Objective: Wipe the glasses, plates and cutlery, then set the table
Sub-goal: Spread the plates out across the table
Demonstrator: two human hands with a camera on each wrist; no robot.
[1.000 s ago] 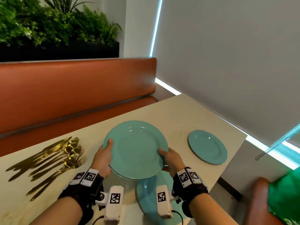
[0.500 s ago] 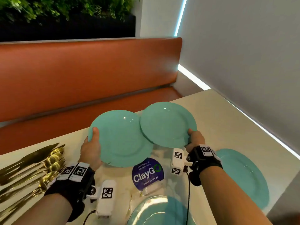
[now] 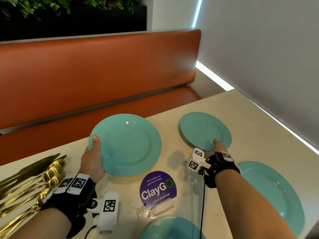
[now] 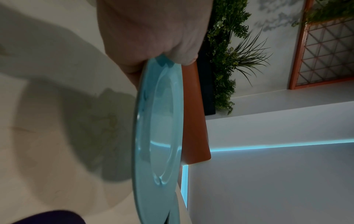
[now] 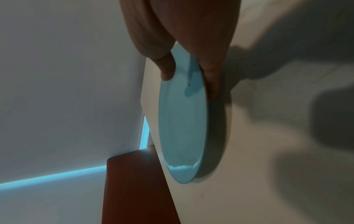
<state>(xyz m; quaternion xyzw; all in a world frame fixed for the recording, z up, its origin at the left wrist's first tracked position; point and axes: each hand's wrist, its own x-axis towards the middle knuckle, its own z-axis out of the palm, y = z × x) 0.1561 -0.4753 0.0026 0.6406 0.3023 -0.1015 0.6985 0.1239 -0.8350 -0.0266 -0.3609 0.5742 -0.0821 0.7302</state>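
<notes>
My left hand [image 3: 94, 156] grips the near-left rim of a large teal plate [image 3: 127, 144], thumb on top, holding it just above the cream table [image 3: 250, 118]; the left wrist view shows this plate [image 4: 159, 121] edge-on under my thumb. My right hand [image 3: 218, 146] pinches the near rim of a smaller teal plate [image 3: 203, 130] at the far right, low over the table. In the right wrist view that plate [image 5: 182, 121] sits between thumb and fingers, its far edge close to the tabletop. Gold cutlery [image 3: 31, 183] lies at the left.
Two more teal plates lie on the table, one at the right [image 3: 272, 192] under my right forearm and one at the near edge [image 3: 170, 228]. A purple ClayGo sticker [image 3: 158, 188] sits between my arms. An orange bench [image 3: 96, 69] runs behind the table; a grey wall [image 3: 267, 49] stands at the right.
One second ago both hands held the plates stacked. They have since split: the left plate stays left, the right hand carried the smaller plate right and down toward the far right of the table.
</notes>
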